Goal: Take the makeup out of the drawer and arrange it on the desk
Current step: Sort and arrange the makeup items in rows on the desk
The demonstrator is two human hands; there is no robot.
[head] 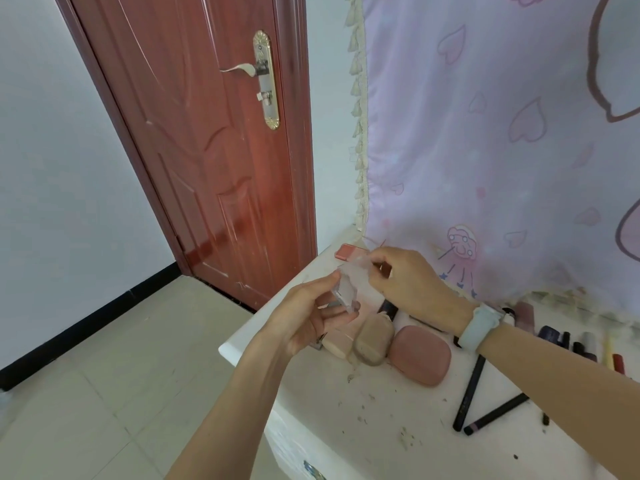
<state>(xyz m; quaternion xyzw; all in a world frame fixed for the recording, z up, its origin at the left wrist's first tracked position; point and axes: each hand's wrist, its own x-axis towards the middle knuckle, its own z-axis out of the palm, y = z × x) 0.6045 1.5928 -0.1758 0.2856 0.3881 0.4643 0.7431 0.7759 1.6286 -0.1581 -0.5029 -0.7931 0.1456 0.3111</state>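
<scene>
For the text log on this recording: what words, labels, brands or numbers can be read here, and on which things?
None can be read.
Clear case held in both hands: no legible print.
Pencils on the desk: any marks too small and blurred.
Curtain: only drawn hearts and figures, no words.

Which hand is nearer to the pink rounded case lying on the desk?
Left. The left hand holds a clear case above the desk's left end, a little left of the pink case. The right hand pinches the clear case's top, higher up and farther back.
</scene>
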